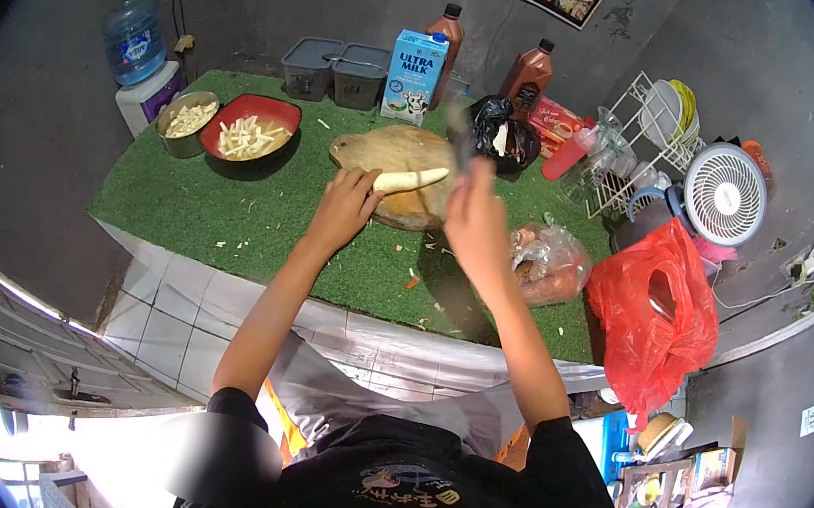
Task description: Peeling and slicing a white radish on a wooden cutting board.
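A long, pale, peeled vegetable [415, 179] lies across a round wooden cutting board [382, 144]. My left hand [347, 198] grips its thicker end at the board's left front edge. To the right, my right hand [478, 213] is raised by the board, closed around a knife [462, 136] whose blade points away from me and is blurred by motion. Pale cut sticks sit in liquid in a red bowl [284, 110] with a dark outside, left of the board. Beside that bowl, a metal bowl [180, 147] holds small pale pieces.
Green artificial turf [289, 229] with scattered scraps covers the table. Behind the board stand a milk carton [412, 78], lidded tubs [358, 75] and brown bottles [529, 76]. Rightward are a black plastic bag [493, 125], a clear bag [552, 270], a red bag [661, 305], a dish rack [609, 194] and a fan [726, 192].
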`<state>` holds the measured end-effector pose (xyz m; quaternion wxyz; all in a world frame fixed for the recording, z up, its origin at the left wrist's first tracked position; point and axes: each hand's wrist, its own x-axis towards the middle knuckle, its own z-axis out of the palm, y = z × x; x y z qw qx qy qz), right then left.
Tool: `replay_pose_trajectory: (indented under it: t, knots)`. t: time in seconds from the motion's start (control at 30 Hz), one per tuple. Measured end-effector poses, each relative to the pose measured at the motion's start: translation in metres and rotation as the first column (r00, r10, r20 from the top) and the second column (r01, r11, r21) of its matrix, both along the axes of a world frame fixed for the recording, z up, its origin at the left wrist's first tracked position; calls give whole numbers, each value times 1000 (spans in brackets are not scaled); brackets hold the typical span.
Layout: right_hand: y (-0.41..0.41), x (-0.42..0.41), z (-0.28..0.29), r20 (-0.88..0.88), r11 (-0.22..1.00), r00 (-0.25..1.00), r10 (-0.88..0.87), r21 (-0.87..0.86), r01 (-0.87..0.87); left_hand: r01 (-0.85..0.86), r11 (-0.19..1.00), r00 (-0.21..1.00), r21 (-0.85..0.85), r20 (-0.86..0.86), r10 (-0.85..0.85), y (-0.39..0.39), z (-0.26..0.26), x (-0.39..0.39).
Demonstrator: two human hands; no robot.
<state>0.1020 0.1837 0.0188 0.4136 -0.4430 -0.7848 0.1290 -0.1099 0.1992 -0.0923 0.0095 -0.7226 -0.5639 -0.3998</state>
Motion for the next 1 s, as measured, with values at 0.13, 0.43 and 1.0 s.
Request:
replay_pose_trajectory:
  t: [0.13, 0.43, 1.0]
  knots:
    - [-16, -14, 22, -337, 963, 941, -27, 243, 114, 13, 1000, 1000, 11, 22, -13, -1, -1, 1]
    - [19, 3, -77, 289, 946, 949, 128, -321, -30, 73, 997, 996, 35, 44, -75, 3, 2, 1]
    - [29, -2, -44, 491, 882, 841, 228, -469, 35, 125, 992, 986, -14, -108, -126, 22, 5, -7]
